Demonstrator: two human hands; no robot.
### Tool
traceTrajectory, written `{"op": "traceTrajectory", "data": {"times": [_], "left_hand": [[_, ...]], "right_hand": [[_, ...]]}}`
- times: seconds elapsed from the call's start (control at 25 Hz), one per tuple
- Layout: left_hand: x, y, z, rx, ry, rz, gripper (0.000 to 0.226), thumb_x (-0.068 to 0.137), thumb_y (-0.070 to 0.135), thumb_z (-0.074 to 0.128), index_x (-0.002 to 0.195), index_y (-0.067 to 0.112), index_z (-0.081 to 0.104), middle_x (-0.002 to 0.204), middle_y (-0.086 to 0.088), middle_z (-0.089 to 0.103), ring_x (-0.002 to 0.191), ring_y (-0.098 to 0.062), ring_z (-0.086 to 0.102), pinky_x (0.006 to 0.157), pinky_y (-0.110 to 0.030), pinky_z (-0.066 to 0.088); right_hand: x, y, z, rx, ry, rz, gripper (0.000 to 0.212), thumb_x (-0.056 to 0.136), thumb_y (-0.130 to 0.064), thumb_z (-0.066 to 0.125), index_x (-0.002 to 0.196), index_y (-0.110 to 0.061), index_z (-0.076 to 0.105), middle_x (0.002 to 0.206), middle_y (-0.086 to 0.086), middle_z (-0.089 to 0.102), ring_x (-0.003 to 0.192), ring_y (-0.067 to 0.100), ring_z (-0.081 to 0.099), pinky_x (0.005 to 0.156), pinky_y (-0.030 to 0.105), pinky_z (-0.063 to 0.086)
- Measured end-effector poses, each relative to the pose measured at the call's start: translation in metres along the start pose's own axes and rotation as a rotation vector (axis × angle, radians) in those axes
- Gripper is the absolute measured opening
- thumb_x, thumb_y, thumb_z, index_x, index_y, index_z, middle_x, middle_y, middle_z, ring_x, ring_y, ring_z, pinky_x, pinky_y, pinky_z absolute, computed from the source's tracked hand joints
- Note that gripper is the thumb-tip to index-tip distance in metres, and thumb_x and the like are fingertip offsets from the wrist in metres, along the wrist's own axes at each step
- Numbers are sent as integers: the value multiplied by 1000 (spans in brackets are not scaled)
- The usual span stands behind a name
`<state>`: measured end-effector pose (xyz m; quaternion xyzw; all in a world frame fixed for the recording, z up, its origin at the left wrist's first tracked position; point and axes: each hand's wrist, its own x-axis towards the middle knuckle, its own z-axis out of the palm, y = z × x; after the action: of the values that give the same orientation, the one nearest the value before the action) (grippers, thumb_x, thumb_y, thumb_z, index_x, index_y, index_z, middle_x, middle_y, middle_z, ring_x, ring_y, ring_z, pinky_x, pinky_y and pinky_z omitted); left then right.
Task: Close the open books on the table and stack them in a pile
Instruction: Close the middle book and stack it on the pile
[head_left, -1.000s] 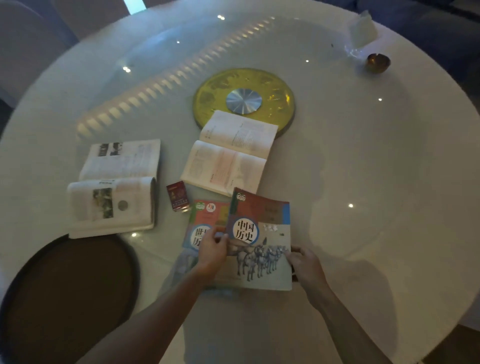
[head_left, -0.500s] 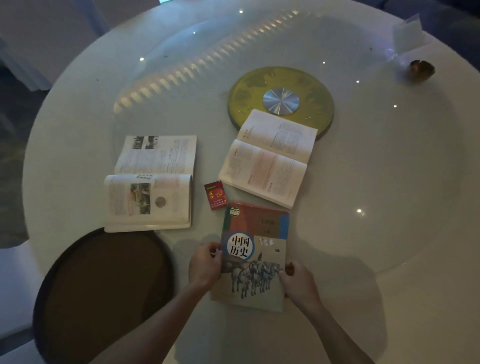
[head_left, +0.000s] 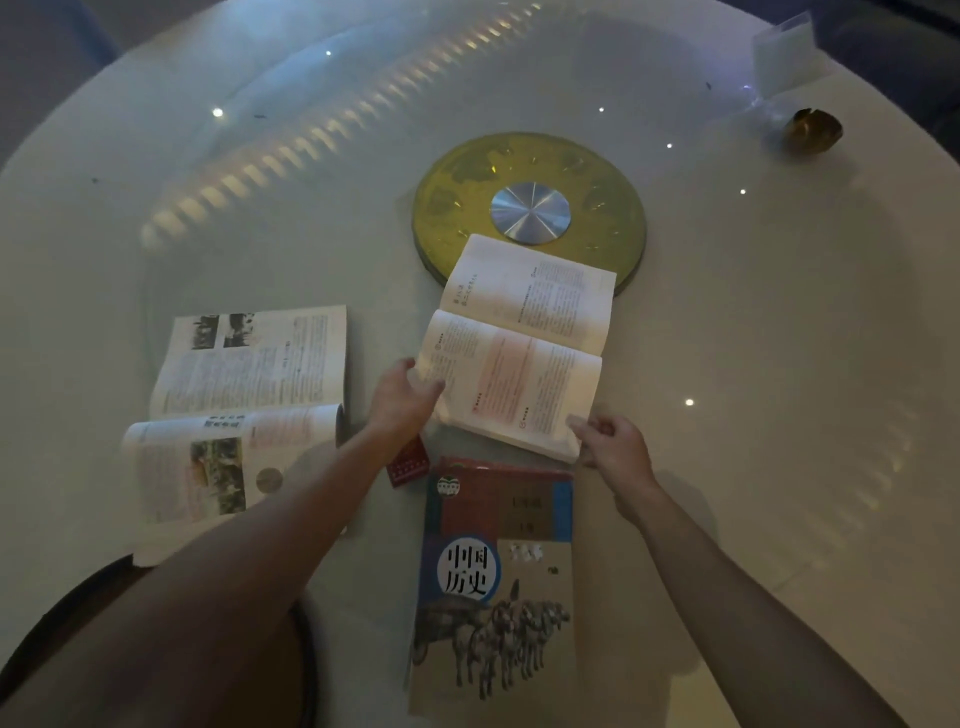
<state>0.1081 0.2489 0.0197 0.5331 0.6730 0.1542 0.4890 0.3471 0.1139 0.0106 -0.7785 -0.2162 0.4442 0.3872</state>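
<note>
Fingers of the left hand (head_left: 402, 397) spread open, their tips at the near left corner of the open middle book (head_left: 519, 348), thumb touching the page edge. The right hand (head_left: 615, 447) is loosely curled, fingertips against that book's near right corner; whether it pinches the pages cannot be told. Just nearer lies the closed history book (head_left: 498, 582), cover up. A small red box (head_left: 408, 462) sits beside the left wrist. Another open book (head_left: 244, 410) lies further left on the round white table (head_left: 779, 364).
</note>
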Motion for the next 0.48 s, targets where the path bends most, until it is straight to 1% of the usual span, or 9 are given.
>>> {"op": "traceTrajectory", "data": {"times": [0.04, 0.08, 0.12, 0.16, 0.2, 0.24, 0.36, 0.44, 0.48], "left_hand": [[10, 4, 2, 17, 3, -27, 70, 92, 34, 68, 152, 14, 38, 149, -10, 50, 134, -29, 52, 108, -48, 46], [19, 5, 5, 43, 11, -54, 72, 92, 35, 68, 153, 14, 37, 152, -8, 47, 136, -30, 49, 109, -48, 45], [26, 7, 7, 88, 25, -74, 73, 91, 37, 69, 153, 14, 37, 153, -9, 44, 137, -31, 47, 109, -49, 45], [32, 6, 9, 134, 38, -87, 73, 90, 38, 69, 152, 13, 39, 151, -10, 44, 135, -31, 48, 107, -50, 46], [34, 7, 11, 150, 42, -101, 70, 90, 38, 68, 149, 12, 42, 147, -12, 48, 131, -32, 51, 105, -49, 48], [38, 7, 13, 138, 37, -108, 65, 91, 37, 68, 146, 10, 45, 141, -12, 54, 127, -32, 55, 101, -48, 51], [43, 11, 16, -14, 19, -109, 49, 94, 31, 66, 136, 9, 58, 126, -10, 68, 109, -26, 66, 89, -42, 57], [41, 25, 22, -145, 21, -80, 38, 95, 25, 66, 129, 9, 66, 119, -9, 71, 102, -24, 68, 86, -39, 58], [37, 34, 26, -193, 8, -58, 35, 95, 23, 65, 127, 9, 67, 114, -8, 71, 98, -22, 68, 81, -36, 58]], "right_hand": [[9, -4, 3, 40, -6, 11, 7, 95, -27, 71, 99, -21, 69, 103, 0, 72, 102, 24, 71, 92, 50, 60], [17, -5, 6, 68, -21, 30, 7, 95, -26, 70, 101, -22, 69, 108, 2, 74, 105, 24, 71, 92, 48, 61], [25, -4, 8, 88, -27, 57, 14, 95, -26, 69, 107, -19, 71, 113, 4, 75, 107, 24, 71, 92, 46, 61], [31, -4, 10, 94, -24, 84, 20, 95, -26, 68, 112, -16, 71, 116, 5, 75, 108, 25, 71, 92, 46, 61], [35, -3, 10, 90, -23, 101, 22, 96, -26, 66, 114, -14, 72, 116, 7, 75, 107, 26, 72, 91, 47, 61], [38, -3, 8, 98, -16, 105, 20, 97, -25, 64, 111, -13, 72, 114, 8, 76, 106, 27, 72, 91, 48, 61], [46, -5, -6, 125, 7, 86, 15, 100, -22, 60, 100, -12, 71, 110, 12, 76, 105, 30, 73, 93, 54, 60], [50, -8, -22, 163, 26, 83, 14, 100, -22, 60, 98, -12, 69, 111, 14, 76, 106, 32, 73, 95, 56, 58], [50, -9, -33, 190, 45, 89, 13, 100, -22, 60, 97, -13, 68, 111, 14, 77, 106, 33, 73, 95, 56, 58]]}}
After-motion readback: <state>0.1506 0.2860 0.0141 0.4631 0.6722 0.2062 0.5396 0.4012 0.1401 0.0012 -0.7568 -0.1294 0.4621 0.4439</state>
